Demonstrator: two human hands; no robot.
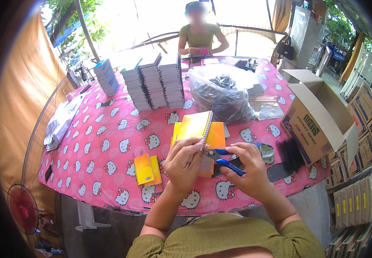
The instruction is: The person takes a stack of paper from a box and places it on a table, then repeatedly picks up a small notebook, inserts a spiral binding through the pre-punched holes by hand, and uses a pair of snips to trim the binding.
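My left hand (181, 163) is closed round the lower end of a yellow-orange spiral notebook (193, 124), tilted up with its wire coil on the right. In my right hand (251, 171) are blue-handled pliers (230, 167), handles spread apart. Their jaws meet the bottom end of the coil, beside my left fingertips; whether they grip the wire is too small to tell. Under the held notebook lie other orange notebooks (217, 134). A small pile of yellow and orange notebooks (145, 169) rests to the left of my left hand.
Tall stacks of notebooks (152, 81) stand at the back left. A plastic bag of dark coils (220, 92) sits mid-table, black coils (290, 155) lie at the right, and an open carton (308, 122) stands beside them. Across the pink tablecloth (104, 165), a person (202, 36) handles something pink. A fan (22, 209) is lower left.
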